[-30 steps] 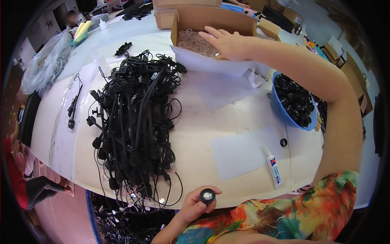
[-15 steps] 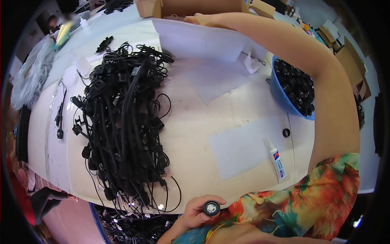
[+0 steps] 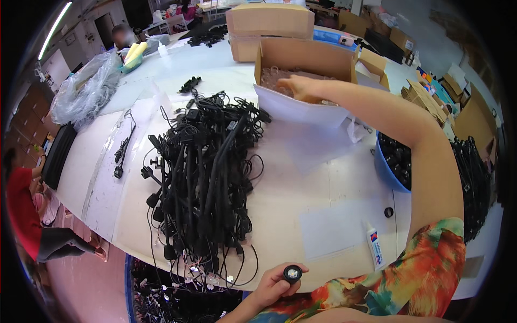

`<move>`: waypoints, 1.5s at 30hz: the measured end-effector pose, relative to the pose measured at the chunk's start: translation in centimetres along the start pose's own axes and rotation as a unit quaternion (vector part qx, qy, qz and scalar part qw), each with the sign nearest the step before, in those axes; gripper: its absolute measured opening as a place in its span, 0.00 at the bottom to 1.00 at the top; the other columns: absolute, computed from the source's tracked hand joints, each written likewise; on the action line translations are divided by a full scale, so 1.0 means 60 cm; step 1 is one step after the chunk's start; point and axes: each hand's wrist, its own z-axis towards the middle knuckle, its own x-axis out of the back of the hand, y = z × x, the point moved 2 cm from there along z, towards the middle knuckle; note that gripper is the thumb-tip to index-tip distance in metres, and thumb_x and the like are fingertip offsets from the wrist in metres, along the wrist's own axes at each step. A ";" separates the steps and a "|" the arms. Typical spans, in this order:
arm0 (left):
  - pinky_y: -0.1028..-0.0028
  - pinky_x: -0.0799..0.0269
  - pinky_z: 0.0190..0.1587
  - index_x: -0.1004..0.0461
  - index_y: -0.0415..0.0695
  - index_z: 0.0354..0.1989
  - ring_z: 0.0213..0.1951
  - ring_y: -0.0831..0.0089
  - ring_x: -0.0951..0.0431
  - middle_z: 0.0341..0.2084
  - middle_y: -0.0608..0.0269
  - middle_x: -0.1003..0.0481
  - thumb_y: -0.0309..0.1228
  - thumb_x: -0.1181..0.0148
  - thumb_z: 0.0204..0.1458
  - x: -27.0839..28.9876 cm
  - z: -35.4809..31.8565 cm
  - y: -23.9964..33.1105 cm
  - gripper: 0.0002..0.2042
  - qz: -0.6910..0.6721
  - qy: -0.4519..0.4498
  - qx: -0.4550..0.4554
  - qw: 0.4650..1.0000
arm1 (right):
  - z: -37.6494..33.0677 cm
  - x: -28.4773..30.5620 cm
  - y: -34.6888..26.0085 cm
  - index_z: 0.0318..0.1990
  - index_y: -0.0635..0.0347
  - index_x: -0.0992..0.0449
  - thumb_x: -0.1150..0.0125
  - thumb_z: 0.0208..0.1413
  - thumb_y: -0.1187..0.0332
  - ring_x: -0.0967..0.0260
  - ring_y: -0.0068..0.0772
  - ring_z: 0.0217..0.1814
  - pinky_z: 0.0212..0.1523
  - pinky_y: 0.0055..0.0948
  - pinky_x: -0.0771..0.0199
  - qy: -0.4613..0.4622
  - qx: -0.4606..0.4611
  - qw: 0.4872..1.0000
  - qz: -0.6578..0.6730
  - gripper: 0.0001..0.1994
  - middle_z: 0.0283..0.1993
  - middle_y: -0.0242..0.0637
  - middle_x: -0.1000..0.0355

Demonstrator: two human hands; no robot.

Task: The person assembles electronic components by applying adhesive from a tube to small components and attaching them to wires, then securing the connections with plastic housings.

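Note:
My left hand (image 3: 272, 286), near the table's front edge, is closed around a small round black lamp head (image 3: 292, 274). Its open face points up and shows a pale round centre with a light chip. Stretched far across the table, my right hand (image 3: 302, 88) dips into an open cardboard box (image 3: 344, 114) of clear, ring-like plastic pieces (image 3: 272, 81). Its fingertips are down among those pieces and partly hidden, so their grip cannot be made out. A big heap of black cables with plugs (image 3: 202, 177) lies left of centre.
On the right stand a blue bowl (image 3: 389, 171) of black round parts, a black ring (image 3: 389, 212), a glue tube (image 3: 375, 248) and a white sheet (image 3: 331, 232). Below the front edge sits a bin of wired parts (image 3: 161, 301). A person in red (image 3: 27, 210) is at left.
The view has tilted up and shifted left, bringing the box's inside into sight. My right hand is now lower among the clear pieces. My left hand still holds the lamp head.

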 end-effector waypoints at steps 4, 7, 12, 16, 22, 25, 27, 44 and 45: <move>0.84 0.50 0.21 0.40 0.34 0.49 0.18 0.83 0.44 0.16 0.68 0.39 0.44 0.50 0.52 0.000 0.004 0.004 0.26 0.029 0.007 -0.017 0.999 | -0.002 0.010 -0.018 0.49 0.56 0.31 0.41 0.43 0.62 0.40 0.49 0.52 0.50 0.38 0.39 0.067 0.072 0.993 -0.061 0.22 0.47 0.50 0.37; 0.84 0.49 0.20 0.40 0.34 0.49 0.17 0.83 0.43 0.16 0.67 0.38 0.45 0.49 0.51 0.004 0.000 0.001 0.26 0.024 0.013 -0.019 0.999 | 0.011 0.017 -0.009 0.43 0.55 0.28 0.39 0.39 0.61 0.35 0.46 0.46 0.45 0.36 0.35 0.095 0.074 0.993 -0.015 0.20 0.42 0.47 0.32; 0.84 0.50 0.19 0.39 0.34 0.49 0.16 0.83 0.43 0.15 0.66 0.37 0.47 0.48 0.50 0.004 0.003 -0.001 0.28 0.029 0.036 -0.011 0.999 | 0.029 0.041 0.072 0.33 0.53 0.26 0.38 0.35 0.59 0.31 0.38 0.35 0.37 0.32 0.31 0.153 0.032 0.987 0.035 0.15 0.32 0.40 0.29; 0.84 0.51 0.18 0.39 0.33 0.48 0.15 0.84 0.42 0.14 0.66 0.36 0.50 0.46 0.47 0.009 -0.001 -0.004 0.30 0.031 0.083 -0.010 0.996 | 0.009 0.068 0.058 0.29 0.58 0.31 0.41 0.37 0.67 0.37 0.23 0.26 0.23 0.28 0.35 0.184 -0.063 0.946 0.260 0.10 0.23 0.34 0.36; 0.83 0.50 0.16 0.37 0.33 0.44 0.14 0.82 0.41 0.12 0.67 0.38 0.52 0.44 0.45 0.002 0.010 -0.006 0.31 0.030 0.113 -0.031 0.993 | 0.017 0.159 0.114 0.28 0.57 0.30 0.40 0.39 0.67 0.42 0.23 0.13 0.08 0.23 0.45 0.308 -0.019 0.884 0.351 0.08 0.16 0.31 0.38; 0.82 0.50 0.15 0.37 0.33 0.43 0.13 0.82 0.41 0.11 0.67 0.38 0.51 0.44 0.45 0.006 0.014 -0.009 0.30 0.027 0.136 -0.047 0.989 | -0.052 0.193 0.079 0.29 0.56 0.30 0.40 0.38 0.68 0.43 0.21 0.14 0.08 0.22 0.45 0.332 0.052 0.859 0.386 0.09 0.18 0.29 0.38; 0.81 0.51 0.14 0.39 0.33 0.44 0.11 0.82 0.44 0.09 0.69 0.40 0.50 0.44 0.46 0.002 0.013 -0.010 0.30 0.032 0.138 -0.059 0.988 | -0.134 0.199 0.021 0.29 0.56 0.30 0.40 0.38 0.69 0.43 0.20 0.15 0.09 0.22 0.46 0.340 0.088 0.850 0.394 0.08 0.19 0.28 0.39; 0.83 0.55 0.13 0.43 0.35 0.48 0.10 0.85 0.50 0.11 0.72 0.44 0.48 0.52 0.52 -0.008 0.019 -0.007 0.27 0.055 0.117 -0.119 0.984 | -0.306 -0.231 -0.025 0.31 0.60 0.31 0.43 0.38 0.71 0.35 0.41 0.36 0.35 0.30 0.34 0.159 0.020 0.973 0.164 0.09 0.36 0.43 0.34; 0.83 0.55 0.13 0.43 0.36 0.48 0.10 0.85 0.50 0.11 0.72 0.44 0.48 0.53 0.52 -0.009 0.020 -0.006 0.26 0.064 0.122 -0.120 0.983 | -0.307 -0.233 -0.022 0.31 0.59 0.31 0.43 0.39 0.70 0.35 0.41 0.37 0.36 0.31 0.34 0.171 0.016 0.970 0.173 0.09 0.36 0.43 0.34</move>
